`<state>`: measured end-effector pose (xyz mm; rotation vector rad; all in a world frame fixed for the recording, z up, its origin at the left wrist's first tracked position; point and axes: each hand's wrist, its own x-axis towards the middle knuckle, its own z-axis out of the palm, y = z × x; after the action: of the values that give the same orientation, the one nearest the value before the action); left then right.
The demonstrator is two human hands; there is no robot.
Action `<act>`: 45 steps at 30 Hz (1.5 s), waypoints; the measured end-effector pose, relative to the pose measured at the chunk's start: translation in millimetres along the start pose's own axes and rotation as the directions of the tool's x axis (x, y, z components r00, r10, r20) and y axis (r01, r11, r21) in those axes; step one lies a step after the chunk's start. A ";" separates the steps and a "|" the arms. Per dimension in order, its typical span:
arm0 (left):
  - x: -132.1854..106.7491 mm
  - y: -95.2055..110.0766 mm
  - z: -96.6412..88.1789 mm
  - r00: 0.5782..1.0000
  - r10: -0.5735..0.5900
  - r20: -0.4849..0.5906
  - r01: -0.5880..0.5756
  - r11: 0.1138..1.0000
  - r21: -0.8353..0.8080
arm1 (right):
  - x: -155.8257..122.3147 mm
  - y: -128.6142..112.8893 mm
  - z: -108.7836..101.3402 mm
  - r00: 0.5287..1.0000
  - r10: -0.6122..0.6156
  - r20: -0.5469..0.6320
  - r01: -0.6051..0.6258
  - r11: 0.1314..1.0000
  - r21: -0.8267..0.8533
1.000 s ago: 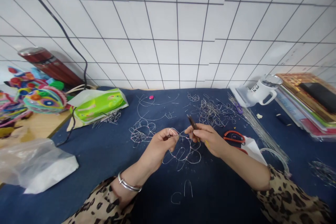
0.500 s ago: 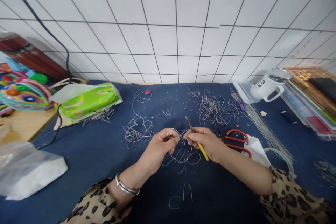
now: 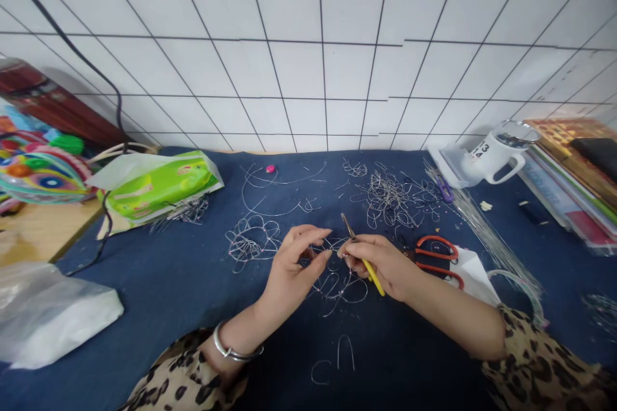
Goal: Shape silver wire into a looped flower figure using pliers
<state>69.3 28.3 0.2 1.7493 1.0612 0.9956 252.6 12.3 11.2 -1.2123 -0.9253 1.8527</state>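
My right hand [image 3: 385, 261] is closed around slim yellow-handled pliers [image 3: 374, 279], their dark tip pointing up and away. Its thumb and fingertips also pinch a looped silver wire piece [image 3: 341, 291] with small pink beads, which hangs below both hands. Beside it on the left, my left hand [image 3: 292, 263] has its thumb and index finger spread apart, close to the wire's upper loops. Whether its lower fingers touch the wire is hidden. A flower-like wire ring [image 3: 253, 241] lies left of the hands. Two short bent wires [image 3: 345, 352] lie nearer me.
A tangle of wire [image 3: 388, 196] lies behind my right hand. Red-handled cutters [image 3: 438, 247] rest on the right, near a bundle of straight wires [image 3: 491, 237] and a white mug [image 3: 496, 157]. A green tissue pack [image 3: 164, 186] and a plastic bag [image 3: 58, 314] are left.
My left thumb and index finger have parted from their pinch on the wire. My right hand keeps the pliers and wire in nearly the same place.
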 end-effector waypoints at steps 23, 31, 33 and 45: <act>3.2 2.7 -0.4 1.000 -0.017 0.025 0.018 0.999 -0.033 | -3.8 -2.6 3.4 0.996 -0.076 -0.054 0.070 0.991 -0.113; 2.6 3.6 3.4 0.999 -0.023 0.028 0.023 0.999 -0.022 | -5.9 -6.0 6.6 0.995 -0.096 -0.029 0.089 0.978 -0.188; 2.4 3.4 4.6 1.000 -0.023 0.021 0.023 0.999 -0.027 | -5.5 -6.1 7.3 0.996 -0.086 -0.030 0.076 0.969 -0.235; 5.0 1.6 -2.8 0.998 0.060 0.030 -0.056 0.990 -0.133 | -3.2 -5.5 3.4 0.996 -0.051 -0.072 0.035 0.976 -0.215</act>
<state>68.8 33.2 3.6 1.6913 0.9069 1.0441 251.5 11.6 18.3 -1.3711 -1.1203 1.6928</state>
